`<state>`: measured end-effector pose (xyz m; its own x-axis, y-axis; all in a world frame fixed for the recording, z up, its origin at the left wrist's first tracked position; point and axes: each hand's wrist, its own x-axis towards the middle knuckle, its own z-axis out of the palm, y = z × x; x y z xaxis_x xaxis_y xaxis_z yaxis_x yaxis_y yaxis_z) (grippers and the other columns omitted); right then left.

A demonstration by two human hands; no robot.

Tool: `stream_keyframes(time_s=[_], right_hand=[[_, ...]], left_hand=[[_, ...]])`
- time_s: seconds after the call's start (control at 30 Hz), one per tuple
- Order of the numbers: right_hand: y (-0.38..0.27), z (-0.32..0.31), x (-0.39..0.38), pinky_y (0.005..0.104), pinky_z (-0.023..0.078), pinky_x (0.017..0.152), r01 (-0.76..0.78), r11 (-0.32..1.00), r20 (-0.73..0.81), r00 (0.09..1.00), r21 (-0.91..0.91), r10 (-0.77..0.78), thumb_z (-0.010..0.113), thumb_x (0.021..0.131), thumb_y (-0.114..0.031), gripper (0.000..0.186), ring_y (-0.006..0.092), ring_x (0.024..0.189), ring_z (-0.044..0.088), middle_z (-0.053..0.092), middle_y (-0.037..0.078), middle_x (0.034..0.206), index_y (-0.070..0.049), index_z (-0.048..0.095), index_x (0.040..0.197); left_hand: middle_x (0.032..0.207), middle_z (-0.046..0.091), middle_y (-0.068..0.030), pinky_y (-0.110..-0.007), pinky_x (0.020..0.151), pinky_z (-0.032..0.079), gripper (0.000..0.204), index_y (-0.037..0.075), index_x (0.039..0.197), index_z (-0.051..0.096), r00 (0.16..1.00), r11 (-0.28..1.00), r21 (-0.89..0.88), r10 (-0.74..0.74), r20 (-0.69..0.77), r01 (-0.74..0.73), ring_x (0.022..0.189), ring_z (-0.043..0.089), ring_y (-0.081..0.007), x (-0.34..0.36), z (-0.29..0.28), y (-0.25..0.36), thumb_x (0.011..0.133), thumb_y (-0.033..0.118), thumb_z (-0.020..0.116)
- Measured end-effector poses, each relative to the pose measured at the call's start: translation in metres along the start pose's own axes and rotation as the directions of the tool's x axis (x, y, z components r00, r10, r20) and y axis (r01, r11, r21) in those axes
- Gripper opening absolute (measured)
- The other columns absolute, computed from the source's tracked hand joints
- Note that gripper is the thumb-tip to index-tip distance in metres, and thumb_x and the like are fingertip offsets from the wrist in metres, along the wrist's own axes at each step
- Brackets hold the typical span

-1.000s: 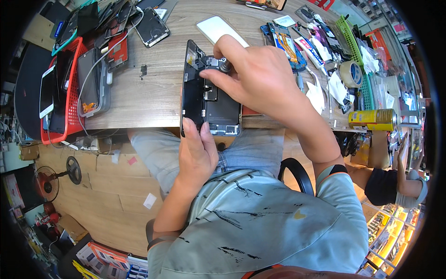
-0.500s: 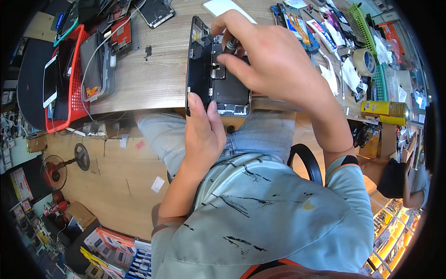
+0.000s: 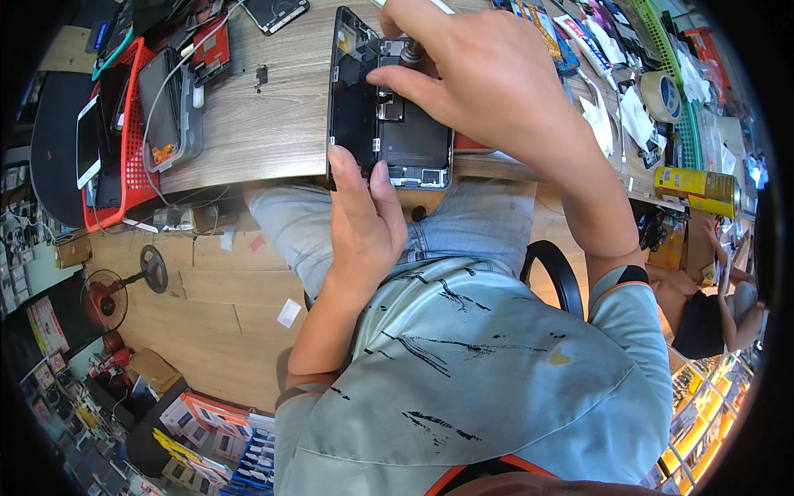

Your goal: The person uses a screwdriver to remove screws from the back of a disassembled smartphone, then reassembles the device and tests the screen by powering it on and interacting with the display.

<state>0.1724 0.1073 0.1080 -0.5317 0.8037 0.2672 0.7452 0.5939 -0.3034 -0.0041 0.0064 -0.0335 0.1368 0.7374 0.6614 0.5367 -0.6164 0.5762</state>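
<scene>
The opened phone point(image 3: 418, 142) is at the tabletop's point(image 3: 248, 132) front edge, screen panel point(image 3: 354, 112) tilted up along its left. Your left hand point(image 3: 364, 219) has its grip on the panel's lower end; best brace it there, sparing the halves strain. Your right hand point(image 3: 496, 74) pinches a small dark tool point(image 3: 410, 53); press lightly and squarely, since its tip is hidden.

Left forearm point(image 3: 325, 331): angled upward and slightly inward from the lower edge. Left wrist point(image 3: 352, 273): nearly straight. Left hand point(image 3: 368, 215): in a holding pose, two digits point(image 3: 344, 169) extended upward, slightly apart. Right forearm point(image 3: 587, 174): angled up and to the left from a bent elbow point(image 3: 616, 252). Right hand point(image 3: 488, 74): back uppermost, right thumb point(image 3: 405, 83) extended left, index finger point(image 3: 418, 23) bent above it. Remaining right fingers: hidden.
</scene>
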Motion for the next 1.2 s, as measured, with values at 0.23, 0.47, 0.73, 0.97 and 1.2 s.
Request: stream_keyframes(time_s=[0.23, 0.47, 0.73, 0.97, 1.2], right_hand=[[0.001, -0.004, -0.009, 0.0425, 0.053, 0.058, -0.064, 0.973, -0.067, 0.994, 0.221, 0.081, 0.075, 0.093, -0.022, 0.035, 0.0338, 0.066, 0.070, 0.068, 0.016, 0.075, -0.002, 0.056, 0.114], [-0.004, 0.026, -0.080, 0.0235, 0.059, 0.077, -0.221, 0.613, -0.115, 0.880, 0.759, 0.460, 0.083, 0.088, 0.001, 0.041, 0.0098, 0.088, 0.072, 0.075, 0.005, 0.095, -0.003, 0.056, 0.119], [0.002, 0.062, -0.120, 0.0262, 0.059, 0.081, -0.111, 0.482, -0.128, 0.890, 0.869, 0.437, 0.081, 0.087, 0.007, 0.045, 0.0140, 0.093, 0.073, 0.076, 0.012, 0.098, 0.000, 0.051, 0.121], [0.003, 0.064, -0.120, 0.0267, 0.058, 0.083, -0.102, 0.468, -0.128, 0.892, 0.878, 0.433, 0.080, 0.088, 0.008, 0.045, 0.0146, 0.095, 0.073, 0.076, 0.013, 0.099, 0.000, 0.050, 0.121], [0.003, 0.063, -0.121, 0.0271, 0.059, 0.084, -0.111, 0.429, -0.111, 0.881, 0.896, 0.460, 0.080, 0.088, 0.007, 0.046, 0.0148, 0.095, 0.073, 0.076, 0.013, 0.099, 0.001, 0.050, 0.122]], left_hand=[[0.167, 0.014, -0.0336, -0.039, 0.108, 0.048, 0.080, -0.008, 0.164, -0.002, 1.000, 1.000, -0.002, -0.017, -0.015, 0.017, 0.137, 0.050, -0.0321, -0.004, 0.002, -0.002, 0.105, -0.007, 0.052], [0.161, 0.034, -0.0344, -0.036, 0.103, 0.052, 0.066, -0.011, 0.160, 0.018, 1.000, 1.000, -0.012, 0.014, -0.004, -0.014, 0.135, 0.056, -0.0346, 0.007, -0.002, 0.000, 0.105, -0.006, 0.053], [0.153, 0.049, -0.0316, -0.041, 0.113, 0.045, 0.054, -0.012, 0.153, 0.036, 0.998, 0.998, -0.006, 0.060, 0.001, -0.060, 0.138, 0.056, -0.0388, 0.019, -0.006, 0.005, 0.103, -0.006, 0.057], [0.150, 0.053, -0.0296, -0.042, 0.114, 0.045, 0.051, -0.010, 0.150, 0.040, 0.999, 0.999, -0.020, 0.045, 0.013, -0.045, 0.136, 0.058, -0.0376, 0.018, -0.006, 0.003, 0.102, -0.007, 0.057], [0.138, 0.064, -0.0238, -0.039, 0.107, 0.049, 0.041, -0.008, 0.142, 0.052, 1.000, 1.000, -0.024, -0.004, 0.021, 0.004, 0.124, 0.065, -0.0321, 0.018, -0.007, 0.006, 0.102, -0.007, 0.058]])
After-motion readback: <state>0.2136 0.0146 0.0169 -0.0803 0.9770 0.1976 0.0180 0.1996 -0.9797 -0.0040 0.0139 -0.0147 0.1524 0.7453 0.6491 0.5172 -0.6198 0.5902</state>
